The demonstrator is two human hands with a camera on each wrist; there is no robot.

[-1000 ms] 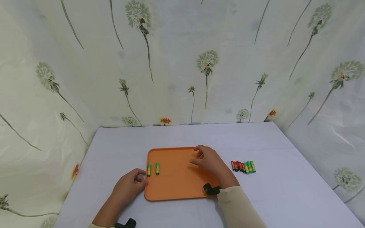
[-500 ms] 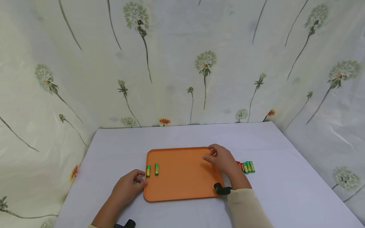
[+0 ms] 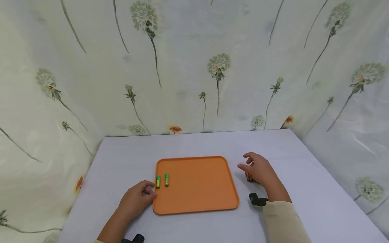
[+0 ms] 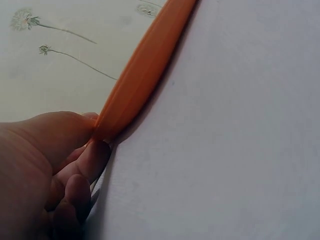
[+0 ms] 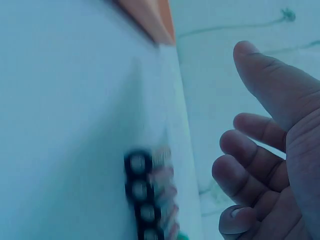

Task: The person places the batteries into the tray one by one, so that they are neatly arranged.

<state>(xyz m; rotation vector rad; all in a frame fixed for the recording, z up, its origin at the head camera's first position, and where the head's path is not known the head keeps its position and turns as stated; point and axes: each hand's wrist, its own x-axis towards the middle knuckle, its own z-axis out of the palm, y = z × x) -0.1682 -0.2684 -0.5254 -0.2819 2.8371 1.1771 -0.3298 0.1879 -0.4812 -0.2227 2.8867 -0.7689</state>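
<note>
My left hand pinches the left rim of an orange tray. In the left wrist view, the thumb and curled fingers meet at the tray's rim. Two green-and-yellow batteries, one at the left edge and another beside it, lie on the tray. My right hand is right of the tray, over a row of batteries that it mostly hides. Its fingers are loosely spread and hold nothing. The right wrist view shows blurred dark battery ends beside the fingers.
A white cloth covers the table. Behind it and at both sides hangs a pale curtain printed with dandelions. Each wrist wears a small black camera, one on the left and one on the right.
My right hand has moved right, from over the tray to over the battery row, now covering most of it. The left hand stays at the tray's rim.
</note>
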